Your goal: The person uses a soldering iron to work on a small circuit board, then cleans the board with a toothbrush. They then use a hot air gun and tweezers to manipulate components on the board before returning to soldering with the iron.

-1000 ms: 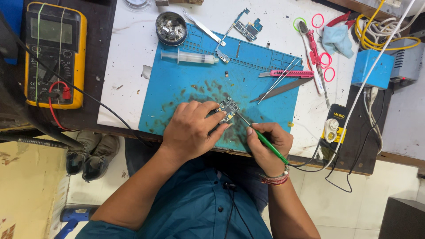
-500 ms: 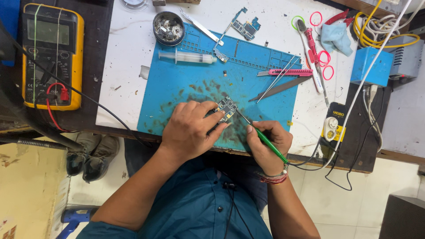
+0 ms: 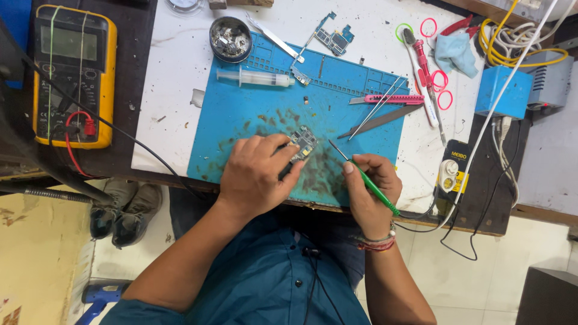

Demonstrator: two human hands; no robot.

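The right hand (image 3: pixel 368 188), fingers gripping the green tool (image 3: pixel 364 178), now sits farther at 3 o'clock from the board (image 3: pixel 303 143); left hand (image 3: pixel 257 173) still pins it.

Teal-blue button shirt (image 3: pixel 265 283), plain cloth, sleeves ending above the elbows; both forearms bare. One dark round button (image 3: pixel 294 282) shows on the front placket. Thin black cord (image 3: pixel 313 277) runs down the chest from a small dark clip near the collar. Left hand (image 3: pixel 256 174) bare, no rings or bands showing. Right hand (image 3: pixel 368 189) bare as well; its wrist carries a stack of thin thread bracelets (image 3: pixel 378 242), red and pale, with a small white bead on the upper side. Dark trousers (image 3: pixel 186 207) visible under the bench edge. Grey worn lace-up shoes (image 3: pixel 123 207) sit on the pale floor below.
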